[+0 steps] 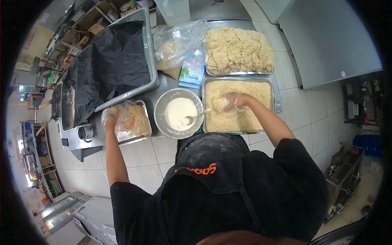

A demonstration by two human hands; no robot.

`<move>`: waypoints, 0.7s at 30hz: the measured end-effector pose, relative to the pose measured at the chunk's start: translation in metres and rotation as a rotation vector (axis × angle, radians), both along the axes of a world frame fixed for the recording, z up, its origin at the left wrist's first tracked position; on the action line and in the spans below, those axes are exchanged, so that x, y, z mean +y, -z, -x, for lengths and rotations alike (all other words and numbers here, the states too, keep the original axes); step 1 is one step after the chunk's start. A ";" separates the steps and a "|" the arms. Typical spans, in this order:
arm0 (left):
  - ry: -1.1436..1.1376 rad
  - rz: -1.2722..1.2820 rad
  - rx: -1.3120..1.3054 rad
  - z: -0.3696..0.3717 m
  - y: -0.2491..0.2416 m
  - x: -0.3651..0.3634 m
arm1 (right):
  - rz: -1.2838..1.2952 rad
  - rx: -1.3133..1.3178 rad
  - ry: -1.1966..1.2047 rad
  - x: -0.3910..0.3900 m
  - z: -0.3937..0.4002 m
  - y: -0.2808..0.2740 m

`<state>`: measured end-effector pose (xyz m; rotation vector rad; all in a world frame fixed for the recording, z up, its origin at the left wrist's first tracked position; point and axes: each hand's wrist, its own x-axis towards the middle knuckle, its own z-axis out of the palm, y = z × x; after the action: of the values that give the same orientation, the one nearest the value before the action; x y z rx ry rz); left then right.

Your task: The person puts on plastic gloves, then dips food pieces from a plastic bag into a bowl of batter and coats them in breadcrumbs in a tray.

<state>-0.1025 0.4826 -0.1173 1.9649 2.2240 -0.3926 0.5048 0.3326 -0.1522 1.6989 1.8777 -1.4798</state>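
Observation:
My left hand (109,116), in a clear plastic glove, is closed at the left edge of a metal tray (143,136). A small yellowish bit shows at its fingertips, too small to name. Inside that tray lies a clear plastic bag (134,120) with pale orange-brown contents. My right hand (237,102), also gloved, reaches into a metal tray of pale crumbs (253,116); its fingertips are hidden there. Between my hands stands a metal bowl of white batter (177,112). A spoon (196,117) rests in it, its crumb-coated handle end leaning over the rim towards the crumbs.
Behind the crumbs is another tray heaped with crumb-coated pieces (239,51). A blue and white packet (191,73) and a bag of tan powder (169,55) lie behind the bowl. A large bin lined with black plastic (116,61) and a mug (85,133) are at left.

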 end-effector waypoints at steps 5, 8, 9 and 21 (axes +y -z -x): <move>-0.053 -0.393 -0.292 0.028 0.011 -0.019 | -0.620 0.030 -0.034 -0.038 -0.002 -0.052; -0.065 -0.500 -0.456 -0.022 -0.050 -0.040 | -0.656 -0.274 -0.162 -0.067 0.017 -0.058; -0.203 -0.455 -0.603 -0.003 -0.030 -0.033 | -0.731 -0.249 -0.251 -0.086 0.012 -0.027; -0.564 0.364 -1.847 -0.168 -0.053 -0.119 | -0.629 -0.504 0.397 -0.130 -0.034 -0.015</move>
<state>0.0652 0.3633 -0.0646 0.6053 1.0686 0.7483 0.5392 0.2023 -0.1367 2.5345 1.8811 -0.4409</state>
